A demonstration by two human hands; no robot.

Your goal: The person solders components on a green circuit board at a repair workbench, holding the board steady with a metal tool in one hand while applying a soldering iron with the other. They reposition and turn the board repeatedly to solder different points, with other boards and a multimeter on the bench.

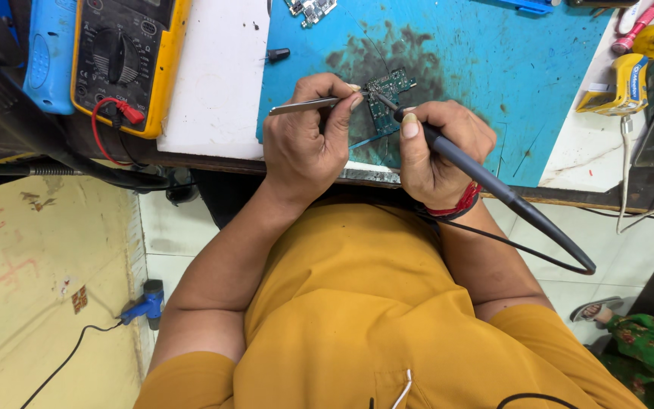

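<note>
On the stained blue work mat (493, 68), the left hand (304, 148) pinches metal tweezers (304, 106) against a small green circuit board (387, 95); the right hand (437, 151) grips a black soldering iron (486, 178), apparently mid-soldering, demanding steady tip placement.

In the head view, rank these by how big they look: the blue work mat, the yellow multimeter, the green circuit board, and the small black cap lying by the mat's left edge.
1. Blue work mat
2. Yellow multimeter, partly cut off at the top
3. Green circuit board, partly hidden by the hands
4. Small black cap
</note>
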